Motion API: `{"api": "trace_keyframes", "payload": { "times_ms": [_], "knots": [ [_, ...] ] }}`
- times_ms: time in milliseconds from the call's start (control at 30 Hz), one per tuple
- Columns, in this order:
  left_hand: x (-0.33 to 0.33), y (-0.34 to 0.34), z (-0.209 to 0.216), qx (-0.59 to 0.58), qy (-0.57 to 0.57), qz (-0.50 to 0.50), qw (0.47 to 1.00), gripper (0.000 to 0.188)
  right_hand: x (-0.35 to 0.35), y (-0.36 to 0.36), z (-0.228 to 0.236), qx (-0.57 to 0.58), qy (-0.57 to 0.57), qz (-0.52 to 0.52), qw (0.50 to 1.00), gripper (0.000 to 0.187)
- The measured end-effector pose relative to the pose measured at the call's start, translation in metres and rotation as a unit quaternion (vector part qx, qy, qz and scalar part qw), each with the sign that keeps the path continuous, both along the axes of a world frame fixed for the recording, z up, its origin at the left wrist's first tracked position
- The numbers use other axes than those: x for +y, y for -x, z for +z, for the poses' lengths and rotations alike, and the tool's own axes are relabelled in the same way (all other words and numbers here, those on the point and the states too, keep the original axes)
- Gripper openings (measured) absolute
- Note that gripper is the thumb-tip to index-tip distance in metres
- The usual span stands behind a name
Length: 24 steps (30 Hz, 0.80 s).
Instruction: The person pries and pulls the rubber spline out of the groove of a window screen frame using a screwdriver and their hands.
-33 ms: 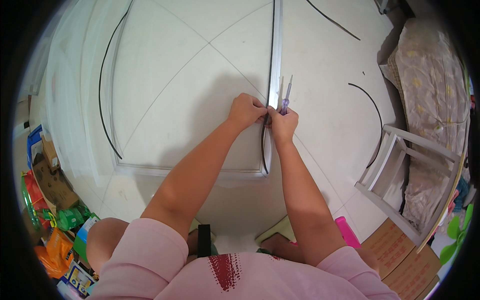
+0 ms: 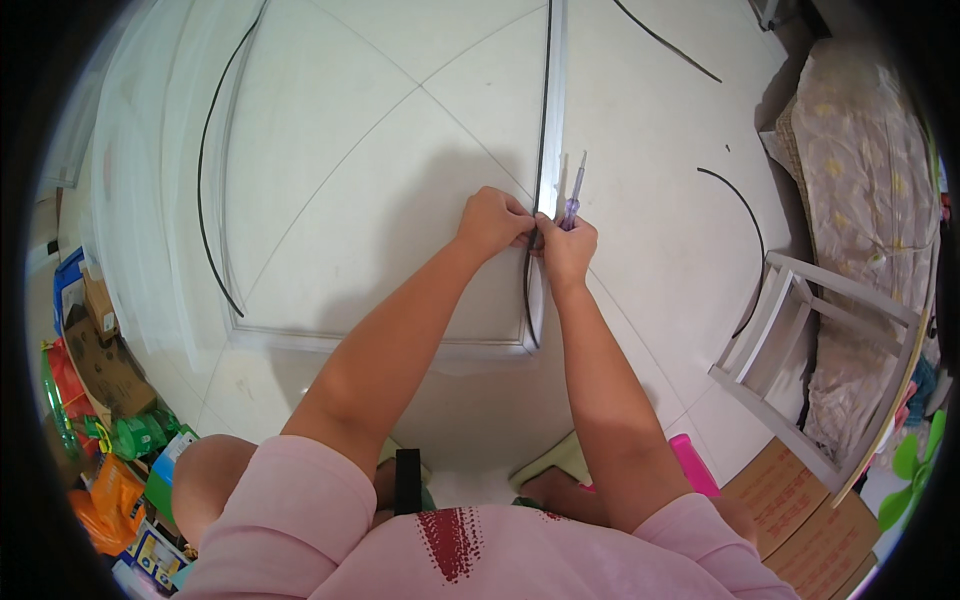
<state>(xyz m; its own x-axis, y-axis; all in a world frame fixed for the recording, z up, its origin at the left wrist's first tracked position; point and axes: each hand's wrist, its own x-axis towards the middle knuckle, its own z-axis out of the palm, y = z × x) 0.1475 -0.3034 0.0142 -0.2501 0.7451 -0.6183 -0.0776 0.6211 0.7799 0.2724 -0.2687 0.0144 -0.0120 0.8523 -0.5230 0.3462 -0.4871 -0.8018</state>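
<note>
A pale metal frame lies on the tiled floor, its right-hand bar passing under my hands. Along that bar runs a thin black rubber strip, with a loose lower stretch bowing near the frame's bottom right corner. My left hand pinches the strip from the inner side. From the outer side, my right hand has its thumb and fingers on the strip too, meeting the left fingertips. A small screwdriver with a translucent purple handle is tucked in the right hand, tip pointing away from me. The pinched fingertips partly hide the strip.
Another black strip curves along the frame's left side, by sheer white netting. Two more strips lie right, one by a grey stool frame. Cardboard sits lower right; boxes and bags crowd the lower left.
</note>
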Motion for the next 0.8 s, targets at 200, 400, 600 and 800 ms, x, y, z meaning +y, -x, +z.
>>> {"api": "trace_keyframes", "payload": {
  "times_ms": [200,400,600,800],
  "knots": [
    [-0.004,-0.005,-0.007,-0.029,0.015,0.066,0.997,0.018,0.000,0.002,-0.001,-0.015,-0.006,0.007,1.000,0.025],
    [-0.002,-0.006,-0.004,0.004,0.030,0.057,0.998,0.022,0.002,0.007,0.004,-0.077,-0.008,0.024,0.997,0.026],
    [0.005,-0.006,0.003,0.055,0.041,-0.008,0.998,0.022,0.007,0.013,0.011,-0.137,0.002,0.030,0.990,0.024],
    [-0.003,0.006,-0.007,-0.052,-0.015,0.038,0.998,0.015,0.001,0.001,-0.002,-0.016,-0.008,0.013,1.000,0.024]
  ]
}}
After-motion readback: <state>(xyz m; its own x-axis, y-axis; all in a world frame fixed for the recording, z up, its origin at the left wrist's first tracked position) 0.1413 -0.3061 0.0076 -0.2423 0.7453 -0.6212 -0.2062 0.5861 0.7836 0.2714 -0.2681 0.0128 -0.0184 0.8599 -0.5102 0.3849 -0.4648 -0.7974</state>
